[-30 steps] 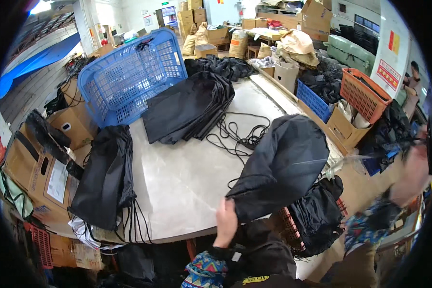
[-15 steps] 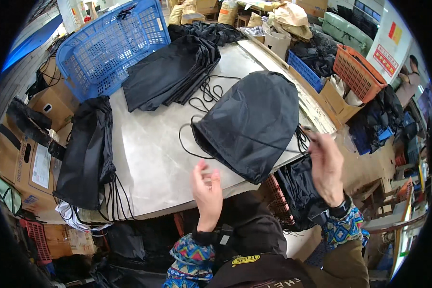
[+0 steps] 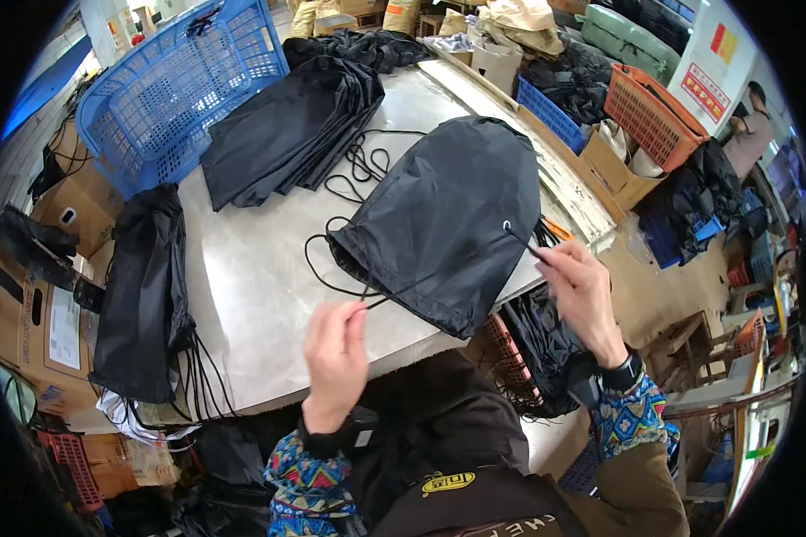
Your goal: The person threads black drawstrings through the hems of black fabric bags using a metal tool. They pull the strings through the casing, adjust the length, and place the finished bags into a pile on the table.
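A black drawstring bag (image 3: 448, 215) lies flat on the grey table (image 3: 251, 295), near its front right edge. My left hand (image 3: 336, 353) pinches the black cord (image 3: 381, 300) that runs out of the bag's near side. My right hand (image 3: 582, 295) pinches the cord's other end close to a small metal eyelet (image 3: 507, 225) at the bag's corner. Both hands hover just in front of the table edge.
A stack of black bags (image 3: 287, 130) lies further back, with loose cords (image 3: 363, 166) beside it. Another pile of bags (image 3: 143, 295) hangs over the left edge. A blue basket (image 3: 166, 85) stands at the back left. Crates (image 3: 649, 103) and boxes (image 3: 609, 170) crowd the right.
The black bag was lifted in front of me, then laid flat on the table. My hands have come closer to it and now each pinch its cord.
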The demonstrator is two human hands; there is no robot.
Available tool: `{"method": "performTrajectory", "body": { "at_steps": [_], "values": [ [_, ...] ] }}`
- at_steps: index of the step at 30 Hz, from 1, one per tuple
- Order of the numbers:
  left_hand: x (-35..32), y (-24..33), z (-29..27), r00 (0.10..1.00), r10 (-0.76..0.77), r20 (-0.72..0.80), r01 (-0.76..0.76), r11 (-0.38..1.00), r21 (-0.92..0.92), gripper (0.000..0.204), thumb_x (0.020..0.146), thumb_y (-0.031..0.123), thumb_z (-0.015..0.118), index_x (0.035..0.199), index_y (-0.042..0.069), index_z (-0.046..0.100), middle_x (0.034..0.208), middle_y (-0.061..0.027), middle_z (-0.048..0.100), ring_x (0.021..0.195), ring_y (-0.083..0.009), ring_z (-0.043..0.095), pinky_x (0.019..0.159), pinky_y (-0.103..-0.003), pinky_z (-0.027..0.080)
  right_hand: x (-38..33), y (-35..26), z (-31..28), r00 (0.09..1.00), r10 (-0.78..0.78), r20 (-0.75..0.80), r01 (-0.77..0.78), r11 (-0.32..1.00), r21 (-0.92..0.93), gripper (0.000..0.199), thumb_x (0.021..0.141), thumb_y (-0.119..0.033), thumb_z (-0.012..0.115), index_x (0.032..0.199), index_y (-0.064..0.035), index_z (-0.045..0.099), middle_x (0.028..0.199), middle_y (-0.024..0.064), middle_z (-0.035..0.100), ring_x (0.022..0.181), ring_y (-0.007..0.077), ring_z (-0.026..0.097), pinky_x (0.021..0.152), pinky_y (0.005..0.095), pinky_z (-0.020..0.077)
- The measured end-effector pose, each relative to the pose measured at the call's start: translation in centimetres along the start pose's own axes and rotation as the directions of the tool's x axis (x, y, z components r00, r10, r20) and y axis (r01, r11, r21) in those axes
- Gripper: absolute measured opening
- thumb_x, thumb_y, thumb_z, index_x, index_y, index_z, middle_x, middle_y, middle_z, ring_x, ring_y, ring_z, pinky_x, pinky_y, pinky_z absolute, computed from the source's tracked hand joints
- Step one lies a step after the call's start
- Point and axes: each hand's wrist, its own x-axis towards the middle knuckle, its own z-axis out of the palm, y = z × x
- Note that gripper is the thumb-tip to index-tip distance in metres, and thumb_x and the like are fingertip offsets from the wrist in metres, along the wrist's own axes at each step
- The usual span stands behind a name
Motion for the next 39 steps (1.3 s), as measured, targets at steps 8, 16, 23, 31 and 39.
{"method": "performTrajectory", "body": {
  "at_steps": [8,16,23,31,39],
  "values": [
    [-0.6,2.2,1.2,0.931,0.308,0.195,-0.309,0.951,-0.027,0.007,0.081,-0.002,0.059,0.088,-0.001,0.058,0.077,-0.0135,0.056,0.069,-0.0305,0.055,0.061,-0.038,0.045,0.8,-0.4,4.7,0.990,-0.006,-0.143,0.025,0.991,0.129,0.020,0.082,-0.002,0.065,0.102,-0.0022,0.064,0.079,0.0076,0.060,0.063,0.0158,0.058,0.058,0.0276,0.0466],
    [-0.7,-1.7,-2.9,0.995,0.101,0.018,-0.102,0.979,0.176,0.006,0.083,-0.003,0.056,0.089,-0.002,0.057,0.077,-0.0145,0.055,0.071,-0.0323,0.053,0.061,-0.041,0.043,1.4,6.9,-1.9,0.910,0.003,-0.414,-0.119,0.960,-0.255,0.022,0.081,0.004,0.060,0.102,-0.0013,0.064,0.083,0.0113,0.065,0.071,0.0182,0.063,0.063,0.0280,0.0484],
    [-2.1,-0.9,0.6,0.922,0.266,0.282,-0.286,0.958,0.032,0.011,0.077,-0.001,0.058,0.089,0.001,0.058,0.075,-0.0112,0.055,0.069,-0.0300,0.055,0.061,-0.038,0.046,0.6,0.2,4.3,0.996,0.083,0.044,-0.088,0.986,0.139,0.033,0.082,0.002,0.063,0.114,-0.0061,0.062,0.095,0.0123,0.066,0.080,0.0184,0.064,0.074,0.0280,0.0511],
    [-3.3,-6.3,-5.5,0.971,-0.213,-0.111,0.230,0.957,0.177,0.006,0.088,0.002,0.055,0.088,-0.003,0.060,0.077,-0.0159,0.056,0.070,-0.0324,0.055,0.062,-0.039,0.045,1.5,1.8,-6.1,0.914,0.379,0.146,-0.397,0.757,0.519,0.024,0.077,-0.002,0.069,0.100,0.0025,0.069,0.077,-0.0045,0.054,0.061,0.0016,0.042,0.052,0.0183,0.0299],
    [-2.8,-3.3,-3.3,0.995,0.006,0.095,-0.046,0.902,0.428,0.025,0.090,0.009,0.054,0.112,-0.003,0.056,0.115,-0.0179,0.057,0.104,-0.0317,0.053,0.092,-0.040,0.040,0.3,-1.0,1.7,0.599,0.105,0.794,-0.640,0.659,0.396,0.034,0.086,-0.014,0.068,0.116,-0.0006,0.061,0.084,-0.0033,0.055,0.064,0.0026,0.046,0.058,0.0184,0.0376]
  ]
}}
